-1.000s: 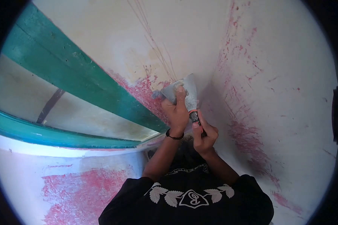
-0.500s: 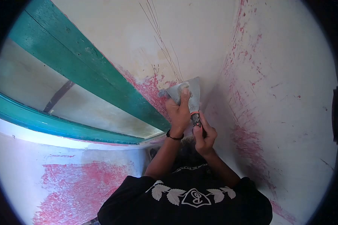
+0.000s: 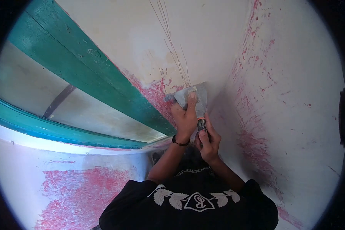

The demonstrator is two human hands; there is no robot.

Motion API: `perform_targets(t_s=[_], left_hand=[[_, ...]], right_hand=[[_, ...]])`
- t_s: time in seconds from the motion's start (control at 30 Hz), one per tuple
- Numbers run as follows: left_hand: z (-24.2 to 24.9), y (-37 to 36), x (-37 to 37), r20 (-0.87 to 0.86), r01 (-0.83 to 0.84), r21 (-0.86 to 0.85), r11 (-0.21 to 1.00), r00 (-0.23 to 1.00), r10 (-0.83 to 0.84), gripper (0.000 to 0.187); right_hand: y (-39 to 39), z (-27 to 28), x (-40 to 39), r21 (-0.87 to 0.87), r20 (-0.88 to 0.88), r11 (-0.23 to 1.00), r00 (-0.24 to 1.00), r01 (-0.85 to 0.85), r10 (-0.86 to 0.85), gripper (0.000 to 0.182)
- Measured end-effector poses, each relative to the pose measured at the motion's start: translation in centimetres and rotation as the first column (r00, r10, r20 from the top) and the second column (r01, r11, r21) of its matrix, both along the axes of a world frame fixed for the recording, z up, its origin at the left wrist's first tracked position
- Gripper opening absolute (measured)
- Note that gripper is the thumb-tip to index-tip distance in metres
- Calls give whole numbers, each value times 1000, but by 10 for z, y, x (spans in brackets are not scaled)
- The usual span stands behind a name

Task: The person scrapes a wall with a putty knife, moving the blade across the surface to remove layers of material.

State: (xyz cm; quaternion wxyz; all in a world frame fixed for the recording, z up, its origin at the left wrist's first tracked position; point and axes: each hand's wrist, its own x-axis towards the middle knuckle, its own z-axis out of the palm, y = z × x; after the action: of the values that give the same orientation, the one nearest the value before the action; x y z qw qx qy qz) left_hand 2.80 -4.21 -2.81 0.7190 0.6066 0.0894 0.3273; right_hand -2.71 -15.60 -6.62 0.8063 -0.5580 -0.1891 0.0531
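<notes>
My right hand (image 3: 209,143) is wrapped around the black and orange handle (image 3: 201,124) of a wide putty knife (image 3: 200,100). The thumb of my left hand (image 3: 186,119) presses on the face of its metal blade, with the other fingers mostly hidden behind it. Grey smears mark the blade around that thumb. At the blade's left corner shows a grey lump (image 3: 170,98), close to my left fingers. The blade's broad edge points up toward the wall, overlapping the lower ends of several thin cracks (image 3: 174,51).
A green wooden frame (image 3: 92,73) around a pale panel runs diagonally at the left. Scraped pink patches show on the wall beside it (image 3: 157,94), on the right wall (image 3: 255,147) and at the lower left (image 3: 84,191). The walls meet in a corner at the right.
The putty knife and both hands sit slightly lower and to the right in view. The wall has shifted a little the same way. Both hands keep their hold.
</notes>
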Motion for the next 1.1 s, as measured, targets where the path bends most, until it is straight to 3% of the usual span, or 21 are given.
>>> perform_targets(t_s=[0.17,0.27,0.37,0.53,0.63,0.73,0.83,0.97,1.1], left_hand=[[16,-7,-5,2,-34,-9,999,999,34,27],[10,-5,-5,-18,-21,-22,1000,1000,21,27],[0,-2,-3,0,-15,-16,1000,1000,15,27],[20,4,3,54,-21,82,996,998,17,26],[37,2,1,50,-15,47,999,999,13,26],[13,2,1,37,35,-7,999,999,-34,24],[3,0,-6,-2,165,-171,971,986,-168,22],[13,1,-2,25,148,-110,983,989,-146,22],[25,3,-4,33,131,-35,991,991,-130,23]], right_hand=[[-1,2,-7,95,-100,995,995,-18,27,58],[1,4,-11,-124,79,986,992,110,-101,56],[5,-5,-7,-42,3,997,998,70,-70,56],[11,8,0,8,19,996,995,94,-94,53],[11,19,-4,-1,50,993,991,121,-121,52],[10,8,-6,-94,129,984,982,149,-137,54],[4,-3,-10,-133,135,979,981,155,-137,55],[6,12,-9,-86,22,990,994,108,-107,55],[12,8,-6,-84,100,986,986,143,-134,56]])
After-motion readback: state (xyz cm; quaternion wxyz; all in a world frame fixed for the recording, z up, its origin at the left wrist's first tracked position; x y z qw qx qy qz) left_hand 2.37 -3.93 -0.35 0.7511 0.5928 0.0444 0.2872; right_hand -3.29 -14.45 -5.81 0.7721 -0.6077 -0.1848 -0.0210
